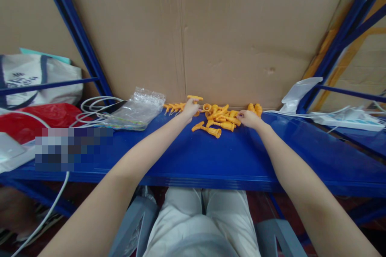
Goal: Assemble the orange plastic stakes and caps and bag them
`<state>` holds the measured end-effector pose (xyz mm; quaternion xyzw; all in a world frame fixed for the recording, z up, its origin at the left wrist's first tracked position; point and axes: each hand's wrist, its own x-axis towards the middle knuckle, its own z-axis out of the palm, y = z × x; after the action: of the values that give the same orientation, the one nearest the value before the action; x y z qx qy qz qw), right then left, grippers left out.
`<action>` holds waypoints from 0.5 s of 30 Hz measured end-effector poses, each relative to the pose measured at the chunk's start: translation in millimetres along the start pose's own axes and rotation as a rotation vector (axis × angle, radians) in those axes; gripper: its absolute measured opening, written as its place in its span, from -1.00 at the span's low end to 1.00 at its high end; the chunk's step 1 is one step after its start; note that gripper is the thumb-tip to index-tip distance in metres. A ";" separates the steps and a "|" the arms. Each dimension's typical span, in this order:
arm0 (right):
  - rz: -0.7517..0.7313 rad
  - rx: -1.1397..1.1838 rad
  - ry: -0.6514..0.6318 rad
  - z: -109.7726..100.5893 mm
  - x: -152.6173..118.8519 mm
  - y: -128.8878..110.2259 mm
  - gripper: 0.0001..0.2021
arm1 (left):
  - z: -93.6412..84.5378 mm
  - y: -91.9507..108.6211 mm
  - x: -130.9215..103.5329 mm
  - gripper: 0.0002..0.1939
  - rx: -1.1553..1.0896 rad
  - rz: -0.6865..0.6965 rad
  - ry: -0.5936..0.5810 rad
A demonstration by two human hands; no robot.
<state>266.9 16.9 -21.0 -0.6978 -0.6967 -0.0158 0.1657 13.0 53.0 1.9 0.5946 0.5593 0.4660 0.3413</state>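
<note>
My left hand (190, 109) is closed on a yellow-orange corkscrew, whose T-shaped handle (195, 97) sticks up above the fingers. To its left, a row of corkscrew handles with metal spirals (175, 108) lies along the back of the shelf. My right hand (249, 119) pinches at the right end of a pile of yellow corkscrew parts (220, 112), fingertips on a curved handle (233, 121). Nearest me lies a corkscrew with a bell-shaped base (214, 132). More rounded yellow pieces (255, 109) sit just behind my right hand.
A clear plastic bag (135, 108) and white cables (96, 106) lie left on the blue shelf (235, 156). Cardboard (226, 40) walls off the back. A white power strip (346, 120) is at the right; blue posts (81, 28) stand at the sides.
</note>
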 end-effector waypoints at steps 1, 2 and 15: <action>0.009 -0.014 0.021 -1.3 -0.9 -0.5 -0.71 | -0.7 0.8 -2.6 -0.57 -0.033 -0.003 0.004; 0.023 -0.029 0.053 -3.1 -2.1 -1.4 -0.71 | -1.1 1.2 -5.2 -0.58 -0.075 -0.001 0.012; -0.316 0.161 0.404 -11.5 -22.3 -53.1 -0.70 | -7.5 -18.3 -21.5 -0.67 -0.400 0.235 -0.074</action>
<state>216.8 -8.9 -4.6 -0.5476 -0.7488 -0.1253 0.3518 0.9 33.6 -16.3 0.5930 0.3699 0.5818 0.4160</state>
